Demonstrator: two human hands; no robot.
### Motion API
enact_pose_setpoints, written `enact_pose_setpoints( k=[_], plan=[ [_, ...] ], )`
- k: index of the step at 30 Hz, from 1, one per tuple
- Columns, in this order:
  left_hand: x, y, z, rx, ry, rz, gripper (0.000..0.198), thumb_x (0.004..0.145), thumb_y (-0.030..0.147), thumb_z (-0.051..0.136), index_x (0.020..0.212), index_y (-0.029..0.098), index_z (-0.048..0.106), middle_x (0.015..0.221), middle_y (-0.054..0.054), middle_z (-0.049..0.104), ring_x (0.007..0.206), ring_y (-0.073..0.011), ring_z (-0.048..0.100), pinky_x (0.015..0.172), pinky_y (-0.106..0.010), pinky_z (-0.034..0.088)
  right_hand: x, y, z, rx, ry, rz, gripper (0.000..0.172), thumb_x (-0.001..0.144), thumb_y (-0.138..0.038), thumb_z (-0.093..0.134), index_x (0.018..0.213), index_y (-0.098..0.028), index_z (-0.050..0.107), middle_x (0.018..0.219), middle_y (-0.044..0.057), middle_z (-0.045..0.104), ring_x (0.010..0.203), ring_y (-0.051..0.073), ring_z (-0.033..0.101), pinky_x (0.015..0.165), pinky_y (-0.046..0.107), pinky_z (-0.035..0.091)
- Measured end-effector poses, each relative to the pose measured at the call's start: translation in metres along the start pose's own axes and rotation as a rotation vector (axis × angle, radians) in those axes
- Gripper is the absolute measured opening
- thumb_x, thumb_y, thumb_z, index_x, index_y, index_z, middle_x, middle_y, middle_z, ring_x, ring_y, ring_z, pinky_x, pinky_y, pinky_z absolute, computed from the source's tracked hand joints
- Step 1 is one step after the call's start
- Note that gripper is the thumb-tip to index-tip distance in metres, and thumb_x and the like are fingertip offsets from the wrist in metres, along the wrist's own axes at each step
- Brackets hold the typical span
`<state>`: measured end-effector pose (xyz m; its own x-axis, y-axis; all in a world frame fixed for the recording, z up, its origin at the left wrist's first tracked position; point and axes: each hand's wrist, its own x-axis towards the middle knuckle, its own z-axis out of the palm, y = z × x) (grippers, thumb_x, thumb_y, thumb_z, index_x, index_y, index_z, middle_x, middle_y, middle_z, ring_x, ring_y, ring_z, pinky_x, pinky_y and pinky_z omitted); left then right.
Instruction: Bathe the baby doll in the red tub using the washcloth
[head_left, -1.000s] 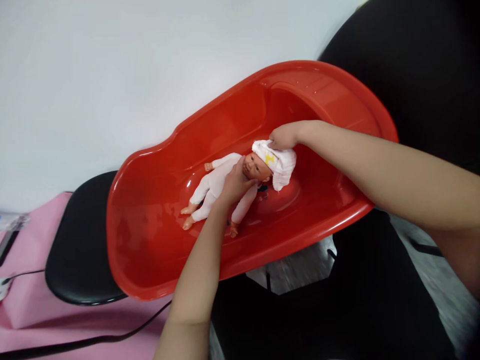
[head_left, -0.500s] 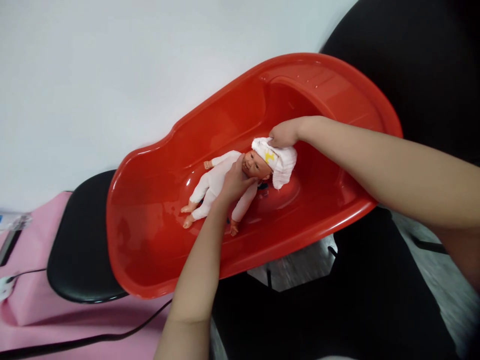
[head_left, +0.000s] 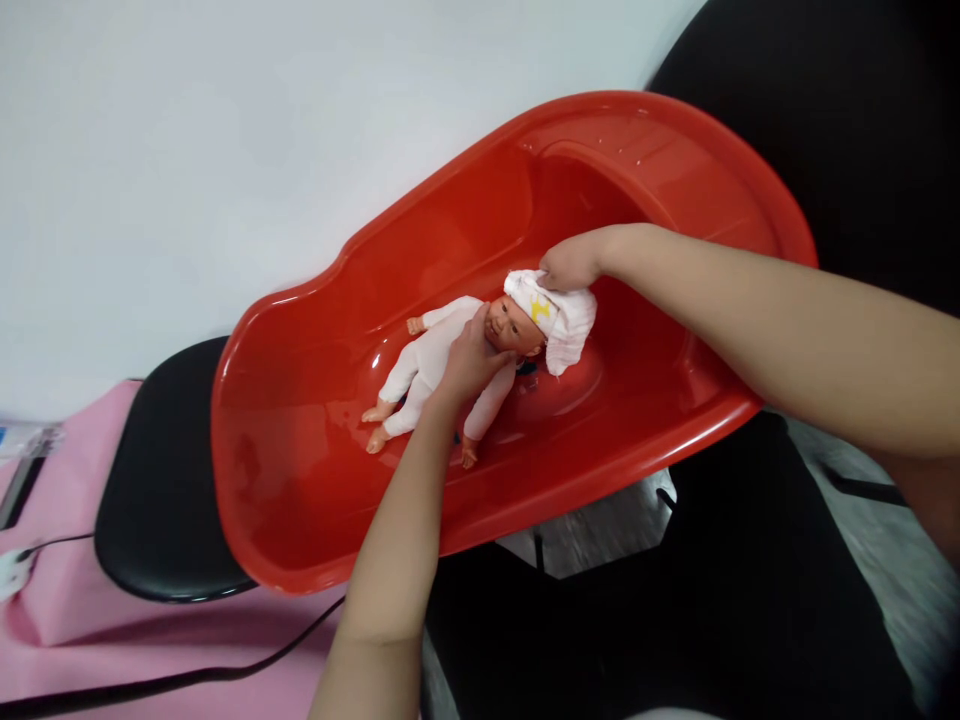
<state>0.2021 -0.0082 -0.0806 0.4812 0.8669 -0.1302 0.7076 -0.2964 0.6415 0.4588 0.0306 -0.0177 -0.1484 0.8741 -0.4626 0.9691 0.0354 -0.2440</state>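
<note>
A baby doll (head_left: 431, 362) in white clothing lies on its back in a red plastic tub (head_left: 292, 440), feet toward the lower left. My left hand (head_left: 474, 362) is closed around the doll's neck and chin, thumb and fingers on either side. A white cloth (head_left: 570, 325) with a yellow patch covers the top of the doll's head and hangs down behind it. Fingers of my right hand (head_left: 571, 265) pinch the upper edge of this cloth.
Black seats support the tub at the left (head_left: 165, 480) and upper right (head_left: 862, 150). Pink material (head_left: 67, 600) with a dark cable lies at the lower left. A pale wall (head_left: 187, 150) stands behind the tub.
The view has shifted slightly, so the tub's far rim sits a little higher. Both hands keep their places on the doll and the cloth.
</note>
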Motion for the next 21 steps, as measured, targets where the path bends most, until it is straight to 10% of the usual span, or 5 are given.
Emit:
enact_pose_setpoints(
  k=[21],
  plan=[
    [0.002,-0.005,0.003,-0.002,0.016,0.013,0.095,0.090,0.026,0.084,0.174,0.026,0.039,0.169,-0.015,0.056,0.158,-0.0369,0.050,0.131,-0.052,0.039,0.019,0.013,0.010,0.027,0.026,-0.059,0.055,0.108,-0.060,0.056,0.122,-0.014,0.083,0.122,0.018,0.081,0.121,0.035,0.075,0.105,0.047,0.055]
  ],
)
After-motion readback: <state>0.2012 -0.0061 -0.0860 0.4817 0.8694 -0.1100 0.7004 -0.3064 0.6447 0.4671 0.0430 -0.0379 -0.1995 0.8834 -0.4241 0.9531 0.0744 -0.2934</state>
